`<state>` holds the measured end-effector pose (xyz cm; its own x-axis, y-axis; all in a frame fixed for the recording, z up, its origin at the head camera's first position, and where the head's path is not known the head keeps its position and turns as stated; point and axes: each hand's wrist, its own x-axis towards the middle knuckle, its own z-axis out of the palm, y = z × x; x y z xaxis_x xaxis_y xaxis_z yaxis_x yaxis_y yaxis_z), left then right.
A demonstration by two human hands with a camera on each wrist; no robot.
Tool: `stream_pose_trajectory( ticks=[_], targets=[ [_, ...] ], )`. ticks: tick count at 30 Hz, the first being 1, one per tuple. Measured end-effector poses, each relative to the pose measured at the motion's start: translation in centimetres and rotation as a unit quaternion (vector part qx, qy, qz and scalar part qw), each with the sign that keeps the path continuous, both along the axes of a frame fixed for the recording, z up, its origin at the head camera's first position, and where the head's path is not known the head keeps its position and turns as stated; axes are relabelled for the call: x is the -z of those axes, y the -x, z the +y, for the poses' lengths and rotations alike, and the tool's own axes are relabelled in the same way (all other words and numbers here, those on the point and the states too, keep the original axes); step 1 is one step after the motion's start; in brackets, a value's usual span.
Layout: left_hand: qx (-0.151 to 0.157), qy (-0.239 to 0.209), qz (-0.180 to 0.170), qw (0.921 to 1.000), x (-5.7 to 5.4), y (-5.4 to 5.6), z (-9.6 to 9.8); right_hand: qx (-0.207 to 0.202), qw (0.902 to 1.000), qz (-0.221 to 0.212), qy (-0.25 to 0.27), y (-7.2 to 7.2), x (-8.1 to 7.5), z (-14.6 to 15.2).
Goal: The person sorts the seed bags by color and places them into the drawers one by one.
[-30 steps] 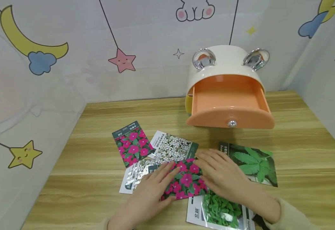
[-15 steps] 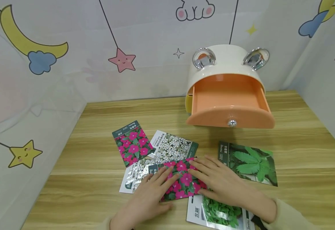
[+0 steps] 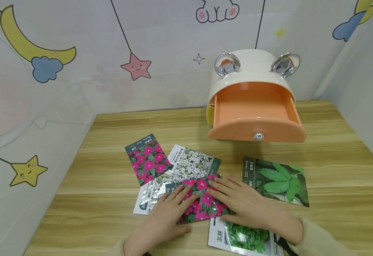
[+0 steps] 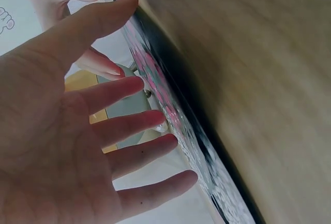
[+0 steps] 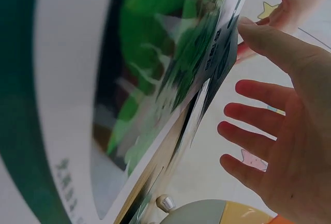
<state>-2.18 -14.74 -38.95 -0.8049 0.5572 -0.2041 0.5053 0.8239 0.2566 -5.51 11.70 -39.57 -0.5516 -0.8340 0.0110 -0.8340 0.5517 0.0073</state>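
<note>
A seed packet with pink flowers (image 3: 202, 201) lies at the front middle of the table, partly under both hands. My left hand (image 3: 164, 217) rests its spread fingertips on the packet's left part. On its right part lie the fingers of my right hand (image 3: 245, 202), straight and slightly spread. The left wrist view shows the left palm (image 4: 57, 157) with fingers extended over the packet's edge. Under the right hand, a green-leaf packet (image 3: 247, 238) sticks out toward the front; it fills much of the right wrist view. White-flower packets (image 3: 191, 163) lie partly beneath the pink one.
Another pink-flower packet (image 3: 148, 160) lies at the left. A packet with a large green leaf (image 3: 279, 183) is at the right. Behind stands a white, eared storage box (image 3: 253, 64) with its orange drawer (image 3: 257, 129) pulled out. Printed cloth walls (image 3: 170, 92) border the wooden table (image 3: 109, 128).
The right hand has slid slightly left and toward the front over the pink-flower packet, its fingers now flatter and more spread. The left hand has barely moved.
</note>
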Motion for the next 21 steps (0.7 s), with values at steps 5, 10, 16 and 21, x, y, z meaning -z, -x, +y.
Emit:
stream_pose_trajectory(
  ticks=[5,10,16,21],
  targets=[
    [0.001,0.005,0.0,1.0,0.2,0.01,-0.08,-0.002,1.0,-0.002,-0.001,0.08,0.12,-0.02],
    [-0.001,0.007,-0.005,1.0,0.29,0.01,-0.12,-0.001,0.9999,-0.012,-0.005,0.1,0.13,-0.02],
    [0.002,0.006,-0.01,0.9999,0.39,0.07,-0.19,0.009,0.9992,-0.036,-0.015,0.01,0.01,-0.11],
    [0.004,0.01,-0.013,0.9999,0.37,0.13,-0.21,0.017,0.9984,-0.049,-0.019,-0.09,-0.06,-0.21]
  ],
)
